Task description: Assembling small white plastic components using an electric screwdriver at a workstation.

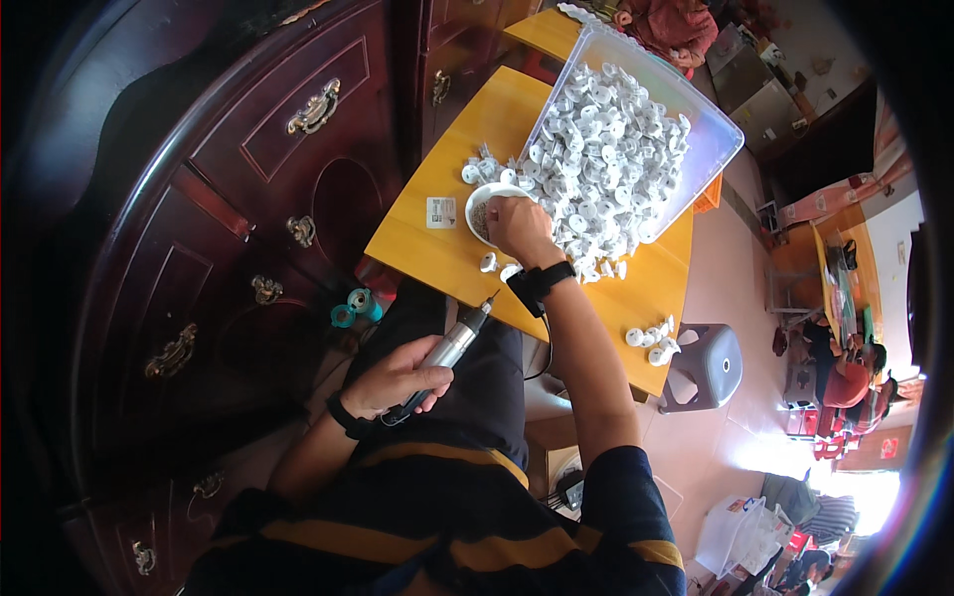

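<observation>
Your hands are well apart. Your left hand [402,382] is wrapped around a silver-and-black screwdriver [455,343], held above your lap with its thin bit pointing up and away from you, near the table's close edge. Your right hand [519,226] reaches into a white bowl [469,204]; the fingertips are hidden by the hand, so I cannot tell whether they are closed on anything. Small pieces [479,220], too fine to make out, lie in the bowl beside your fingers.

The bowl stands on the yellow table [415,250], just beside a see-through plastic bin [712,149]. A big heap of white plastic parts [611,139] fills much of the bin, and more of them lie loose around the bowl. A separate small group of the same parts [653,340] sits at the table's right corner, well apart from your right hand. A white printed card [440,213] lies flat to the left of the bowl.

You have a black watch [544,283] on your right wrist and a dark band [346,417] on your left. A grey stool [704,368] stands by the table's right corner, and a dark red wooden cabinet [234,184] rises on your left.
</observation>
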`<state>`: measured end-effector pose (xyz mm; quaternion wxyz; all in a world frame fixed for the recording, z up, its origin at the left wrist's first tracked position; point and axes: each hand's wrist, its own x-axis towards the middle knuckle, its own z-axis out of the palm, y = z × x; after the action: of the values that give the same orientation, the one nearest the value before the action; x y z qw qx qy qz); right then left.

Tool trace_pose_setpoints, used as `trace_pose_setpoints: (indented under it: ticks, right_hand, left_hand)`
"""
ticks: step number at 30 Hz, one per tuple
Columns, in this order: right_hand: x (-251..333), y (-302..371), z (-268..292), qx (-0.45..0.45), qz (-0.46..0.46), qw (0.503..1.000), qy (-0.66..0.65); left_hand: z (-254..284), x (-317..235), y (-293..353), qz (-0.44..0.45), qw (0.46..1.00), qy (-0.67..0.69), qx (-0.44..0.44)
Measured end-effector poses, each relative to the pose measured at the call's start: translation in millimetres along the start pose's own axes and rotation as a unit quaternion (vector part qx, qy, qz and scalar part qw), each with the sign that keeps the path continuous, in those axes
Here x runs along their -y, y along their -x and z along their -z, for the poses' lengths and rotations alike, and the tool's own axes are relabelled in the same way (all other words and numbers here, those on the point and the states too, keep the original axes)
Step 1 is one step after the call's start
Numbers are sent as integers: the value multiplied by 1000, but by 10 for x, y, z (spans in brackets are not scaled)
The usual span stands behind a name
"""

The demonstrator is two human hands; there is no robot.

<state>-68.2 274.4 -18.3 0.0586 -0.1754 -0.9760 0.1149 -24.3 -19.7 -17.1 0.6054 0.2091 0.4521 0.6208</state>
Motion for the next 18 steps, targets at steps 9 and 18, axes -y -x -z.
trace_pose_setpoints:
  ticks: [9, 18]
  right_hand:
    - [-117, -47, -65, 18, 2, 1000, 7]
    - [-35, -6, 56, -52, 29, 997, -53]
  left_hand:
    - [-41, 2, -58, 7, 1000, -13, 2]
    - [-74, -26, -57, -4, 1000, -13, 4]
